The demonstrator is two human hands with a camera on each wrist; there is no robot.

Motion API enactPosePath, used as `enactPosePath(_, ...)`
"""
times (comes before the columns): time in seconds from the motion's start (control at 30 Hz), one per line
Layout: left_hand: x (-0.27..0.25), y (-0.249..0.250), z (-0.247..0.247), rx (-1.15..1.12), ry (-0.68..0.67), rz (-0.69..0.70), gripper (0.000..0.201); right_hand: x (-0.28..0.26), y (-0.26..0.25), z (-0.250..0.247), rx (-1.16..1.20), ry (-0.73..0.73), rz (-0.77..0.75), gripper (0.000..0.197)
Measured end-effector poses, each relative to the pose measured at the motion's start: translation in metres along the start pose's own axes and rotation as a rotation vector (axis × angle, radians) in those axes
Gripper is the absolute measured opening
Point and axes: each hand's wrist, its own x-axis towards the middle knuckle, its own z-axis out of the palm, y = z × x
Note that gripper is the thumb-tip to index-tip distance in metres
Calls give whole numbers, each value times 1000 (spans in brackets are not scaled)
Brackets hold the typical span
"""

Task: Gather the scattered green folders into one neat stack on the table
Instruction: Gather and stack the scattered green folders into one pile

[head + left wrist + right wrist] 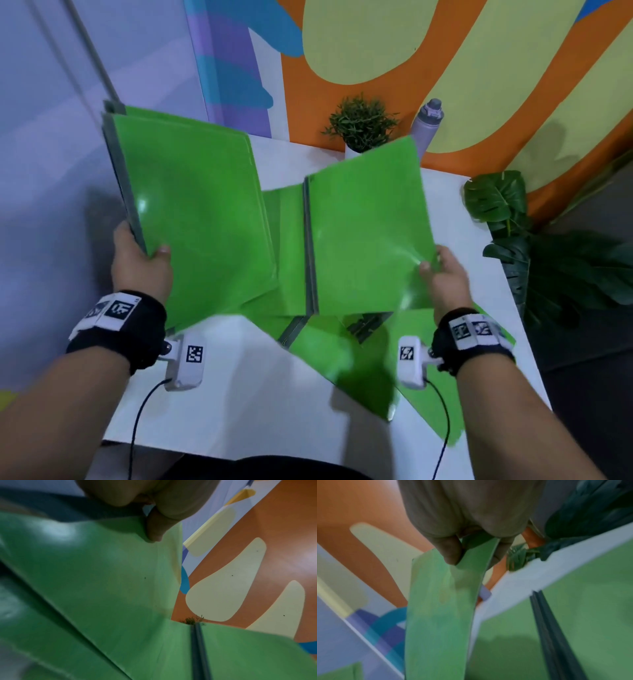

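My left hand (144,260) grips a bundle of green folders (191,212) by the grey spine near its lower corner, raised and tilted over the table's left side. In the left wrist view the thumb (154,526) presses on the green cover (102,581). My right hand (442,270) pinches the lower right corner of another green folder (366,240), held above the table with its grey spine on the left. The right wrist view shows fingers (450,550) clamping that folder's edge (440,608). More green folders (349,363) lie spread on the white table (222,394) beneath.
At the table's back edge stand a small potted plant (359,126) and a lilac bottle (428,126). Large-leaved plants (548,246) crowd the table's right side. A colourful painted wall is behind.
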Motion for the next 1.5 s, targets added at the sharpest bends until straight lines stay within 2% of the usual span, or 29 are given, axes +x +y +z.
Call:
enactPosePath(0.1,7,15,-3,-9,56,86,48,2,-35,-26,147,58,-101,37)
enactPosePath(0.2,3,25,3,-40,-3,104,49,-9,-54,-29,283,-25,-138,35)
enactPosePath(0.33,-15,24,24,-188,-193,83,42,-20,-45,4,312,-176,-82,38)
enactPosePath(0.47,-31,11,44,-383,-439,-61,40,-20,-5,31,265,-221,15,53)
enactPosePath(0.6,-43,5,52,-523,-591,-201,41,-34,7,29,307,-246,128,42)
enactPosePath(0.67,-49,5,57,-527,-638,-202,35,-37,10,25,332,-274,156,50)
enactPosePath(0.73,-56,8,60,-503,-669,-169,29,-36,15,24,308,-273,157,67)
enactPosePath(0.77,-59,11,62,-468,-676,-155,36,-35,17,24,293,-275,159,77)
enactPosePath(0.83,-66,19,64,-361,-732,-143,69,-35,20,24,291,-290,162,85)
enactPosePath(0.87,-70,24,66,-325,-752,-145,71,-34,24,24,296,-298,172,83)
enactPosePath(0.93,-74,27,72,-302,-821,-122,59,-33,31,20,292,-320,211,73)
enactPosePath(1.0,-79,29,76,-251,-897,-92,59,-34,36,16,287,-343,291,64)
enactPosePath(1.1,-84,23,85,-285,-993,-160,55,-31,40,6,254,-239,374,53)
enactPosePath(1.17,-86,12,98,-194,-1033,-187,56,-25,44,-5,216,-94,380,48)
enactPosePath(1.2,-87,5,103,-54,-1044,-146,57,-21,46,-11,199,-28,370,46)
enactPosePath(1.3,-91,-31,122,479,-1083,147,58,-15,51,-26,138,92,341,47)
enactPosePath(1.37,-97,-54,131,710,-1152,273,59,-13,57,-33,119,141,342,49)
enactPosePath(1.43,-102,-73,131,907,-1192,305,60,-14,64,-37,111,173,362,51)
enactPosePath(1.5,-104,-86,123,1027,-1151,311,63,-18,70,-41,107,188,388,50)
